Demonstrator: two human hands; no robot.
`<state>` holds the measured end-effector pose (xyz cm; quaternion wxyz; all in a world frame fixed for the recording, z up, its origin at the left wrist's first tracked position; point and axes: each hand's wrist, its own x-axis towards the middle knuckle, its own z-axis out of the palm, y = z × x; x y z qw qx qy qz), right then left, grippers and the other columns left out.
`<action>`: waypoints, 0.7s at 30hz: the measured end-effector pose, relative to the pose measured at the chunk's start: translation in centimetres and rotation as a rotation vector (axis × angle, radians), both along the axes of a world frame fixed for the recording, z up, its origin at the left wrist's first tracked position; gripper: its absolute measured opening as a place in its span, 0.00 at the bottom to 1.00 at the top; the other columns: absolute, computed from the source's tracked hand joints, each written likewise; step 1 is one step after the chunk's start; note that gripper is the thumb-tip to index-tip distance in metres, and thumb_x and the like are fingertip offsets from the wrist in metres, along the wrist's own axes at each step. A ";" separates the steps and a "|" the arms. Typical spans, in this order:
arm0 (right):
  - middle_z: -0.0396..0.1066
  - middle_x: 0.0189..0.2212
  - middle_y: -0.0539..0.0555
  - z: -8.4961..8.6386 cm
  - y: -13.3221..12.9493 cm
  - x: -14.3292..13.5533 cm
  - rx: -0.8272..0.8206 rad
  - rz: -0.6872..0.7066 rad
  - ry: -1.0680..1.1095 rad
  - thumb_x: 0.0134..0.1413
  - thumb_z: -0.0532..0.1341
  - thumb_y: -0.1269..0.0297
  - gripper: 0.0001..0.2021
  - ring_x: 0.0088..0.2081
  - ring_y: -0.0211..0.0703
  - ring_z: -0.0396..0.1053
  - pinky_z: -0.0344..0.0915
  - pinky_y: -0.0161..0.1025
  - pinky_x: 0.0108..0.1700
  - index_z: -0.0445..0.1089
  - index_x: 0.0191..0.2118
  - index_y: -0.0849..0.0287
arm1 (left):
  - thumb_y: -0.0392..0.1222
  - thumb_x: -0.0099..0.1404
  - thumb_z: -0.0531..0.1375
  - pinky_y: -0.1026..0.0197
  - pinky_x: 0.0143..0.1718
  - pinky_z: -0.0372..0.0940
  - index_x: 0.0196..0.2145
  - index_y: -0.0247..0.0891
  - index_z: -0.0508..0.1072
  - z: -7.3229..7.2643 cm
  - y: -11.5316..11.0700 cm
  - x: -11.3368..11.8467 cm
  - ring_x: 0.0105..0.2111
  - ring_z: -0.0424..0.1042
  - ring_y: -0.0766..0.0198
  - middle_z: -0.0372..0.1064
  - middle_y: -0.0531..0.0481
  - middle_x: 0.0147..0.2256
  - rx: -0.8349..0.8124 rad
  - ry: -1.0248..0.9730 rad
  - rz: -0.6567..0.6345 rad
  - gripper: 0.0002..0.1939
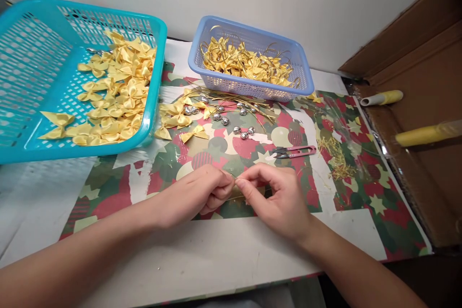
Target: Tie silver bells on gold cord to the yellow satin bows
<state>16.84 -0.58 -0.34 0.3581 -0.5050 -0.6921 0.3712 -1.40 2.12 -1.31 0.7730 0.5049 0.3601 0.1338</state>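
My left hand (pixel 212 190) is closed in a fist near the middle of the table. Beside it, my right hand (pixel 276 192) pinches at a thin cord that runs between the fingertips of both hands; only short stretches of the cord show. The fingertips nearly meet. Just beyond them lie small silver bells (pixel 244 134) in groups and a yellow satin bow (pixel 195 134). Pink-handled thread snips (pixel 296 151) rest right of the bells. Several gold cords (pixel 231 96) are spread behind the bells.
A turquoise basket (pixel 153 82) with yellow bows stands at the left. Behind the cords is a blue basket (pixel 252 87) of bows with gold cords. Gold cord scraps (pixel 339 166) lie at the right, near a cardboard box (pixel 415 72) with yellow tubes (pixel 429 133).
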 end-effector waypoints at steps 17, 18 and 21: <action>0.67 0.17 0.47 -0.2 0.0 0.1 0.005 -0.006 -0.016 0.55 0.59 0.69 0.06 0.21 0.34 0.63 0.62 0.34 0.25 0.70 0.28 0.58 | 0.43 0.67 0.43 0.64 0.20 0.53 0.19 0.40 0.49 -0.1 -0.1 0.0 0.18 0.47 0.68 0.45 0.56 0.17 0.089 0.020 0.009 0.18; 0.67 0.17 0.47 -0.2 0.0 0.1 0.006 -0.006 -0.016 0.55 0.59 0.69 0.06 0.21 0.34 0.63 0.62 0.34 0.25 0.70 0.28 0.58 | 0.43 0.67 0.43 0.64 0.20 0.53 0.19 0.40 0.49 0.0 -0.1 0.0 0.18 0.47 0.68 0.45 0.56 0.17 0.097 0.022 0.009 0.18; 0.67 0.18 0.47 -0.2 -0.1 0.1 0.016 -0.005 -0.017 0.55 0.60 0.69 0.06 0.21 0.34 0.63 0.62 0.34 0.26 0.70 0.28 0.59 | 0.43 0.67 0.43 0.64 0.20 0.53 0.19 0.40 0.49 0.1 -0.1 0.1 0.18 0.47 0.68 0.45 0.56 0.16 0.106 0.032 0.004 0.18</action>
